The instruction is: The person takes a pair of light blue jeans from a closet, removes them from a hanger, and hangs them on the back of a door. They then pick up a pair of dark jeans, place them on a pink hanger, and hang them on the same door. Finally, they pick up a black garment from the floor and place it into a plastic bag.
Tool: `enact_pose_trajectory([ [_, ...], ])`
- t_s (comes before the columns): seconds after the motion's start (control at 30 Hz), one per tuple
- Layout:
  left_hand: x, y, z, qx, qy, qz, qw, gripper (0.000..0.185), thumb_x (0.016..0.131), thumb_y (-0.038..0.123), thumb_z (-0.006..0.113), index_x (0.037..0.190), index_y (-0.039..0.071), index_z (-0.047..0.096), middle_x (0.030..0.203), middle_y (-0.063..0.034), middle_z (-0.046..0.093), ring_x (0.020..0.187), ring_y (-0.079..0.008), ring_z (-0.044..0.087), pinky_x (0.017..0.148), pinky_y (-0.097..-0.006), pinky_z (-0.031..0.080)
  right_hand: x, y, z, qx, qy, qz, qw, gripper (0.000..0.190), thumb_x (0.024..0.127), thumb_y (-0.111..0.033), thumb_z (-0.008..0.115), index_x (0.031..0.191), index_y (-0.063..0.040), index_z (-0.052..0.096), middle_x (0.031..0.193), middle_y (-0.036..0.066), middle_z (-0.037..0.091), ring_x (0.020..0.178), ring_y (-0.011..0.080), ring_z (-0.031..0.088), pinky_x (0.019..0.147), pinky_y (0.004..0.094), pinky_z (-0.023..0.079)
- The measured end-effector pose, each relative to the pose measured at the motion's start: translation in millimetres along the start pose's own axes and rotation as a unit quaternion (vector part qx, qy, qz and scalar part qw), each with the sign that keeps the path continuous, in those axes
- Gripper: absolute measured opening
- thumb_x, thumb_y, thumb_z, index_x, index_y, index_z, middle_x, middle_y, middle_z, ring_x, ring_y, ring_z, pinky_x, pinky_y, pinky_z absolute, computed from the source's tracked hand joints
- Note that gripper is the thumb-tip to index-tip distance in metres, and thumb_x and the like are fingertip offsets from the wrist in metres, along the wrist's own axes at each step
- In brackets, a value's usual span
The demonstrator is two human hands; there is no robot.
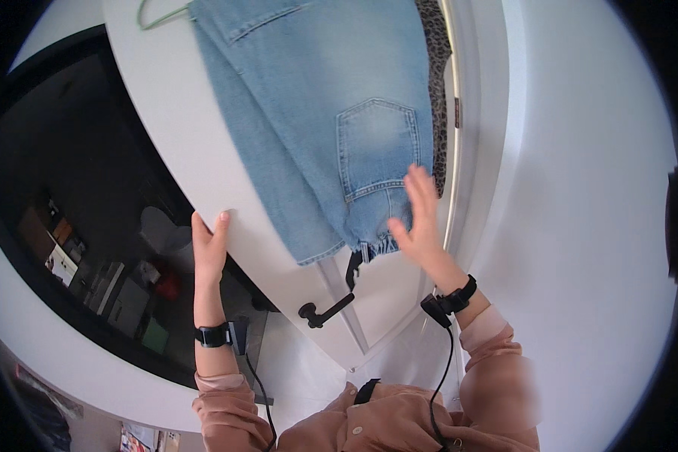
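Light-blue denim jeans (294,118) hang folded in front of a white door (164,107). Their back pocket (378,147) faces me, and the gathered waistband is at the lower end. My left hand (210,248) grips the door's left edge, thumb on the front face and the other fingers going behind it. Over the jeans' lower right side is my right hand (422,220), slightly blurred, fingers apart and holding nothing. Whether it touches the denim I cannot tell. A leopard-print fabric (438,96) shows behind the jeans on the right.
A green hanger (164,20) shows at the top. Below the jeans are a dark strap (353,270) and a black lever handle (325,312). A dark glass panel (79,186) with reflections stands left, a white wall (587,226) right. Cables run from both wrist straps.
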State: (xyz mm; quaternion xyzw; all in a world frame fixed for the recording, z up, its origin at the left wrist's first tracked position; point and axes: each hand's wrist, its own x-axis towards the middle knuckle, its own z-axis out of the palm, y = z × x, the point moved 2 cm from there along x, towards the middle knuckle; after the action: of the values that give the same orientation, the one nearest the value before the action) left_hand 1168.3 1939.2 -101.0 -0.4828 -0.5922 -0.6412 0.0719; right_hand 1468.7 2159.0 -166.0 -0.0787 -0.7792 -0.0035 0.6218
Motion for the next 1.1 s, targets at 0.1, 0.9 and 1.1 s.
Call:
enact_pose_trajectory([
  [0.1,-2,1,0,-0.006,-0.001,-0.003,1.0,0.043,0.092,0.028,0.058,0.117,-0.003,0.043,0.108,-0.0088,0.054,0.097,-0.0141,0.05,0.085,-0.0289,0.042,10,19,-7,-0.11,0.09,0.119,0.983,0.073,0.081,-0.036,0.062,0.139,-0.003,0.032,0.147,0.025,0.019,0.136,0.0422,0.019,0.108,0.0568,0.016],
  [0.9,1,-16,-3,0.022,0.028,-0.066,0.997,0.052,0.095,0.028,0.052,0.133,-0.003,0.035,0.125,-0.0121,0.048,0.113,-0.0177,0.045,0.096,-0.0317,0.035,-47,-46,55,0.064,-0.043,0.167,0.983,0.083,0.073,-0.046,0.07,0.138,-0.008,0.036,0.147,0.028,0.016,0.135,0.0461,0.015,0.104,0.0628,0.013],
  [1.1,-15,-10,-1,0.053,0.045,-0.016,0.997,0.051,0.094,0.028,0.053,0.13,-0.004,0.036,0.122,-0.0113,0.049,0.111,-0.0182,0.046,0.096,-0.0325,0.036,-68,-45,140,-0.013,-0.118,0.159,0.98,0.104,0.062,-0.053,0.076,0.14,-0.006,0.026,0.146,0.034,0.004,0.135,0.0515,0.008,0.102,0.0668,0.007],
])
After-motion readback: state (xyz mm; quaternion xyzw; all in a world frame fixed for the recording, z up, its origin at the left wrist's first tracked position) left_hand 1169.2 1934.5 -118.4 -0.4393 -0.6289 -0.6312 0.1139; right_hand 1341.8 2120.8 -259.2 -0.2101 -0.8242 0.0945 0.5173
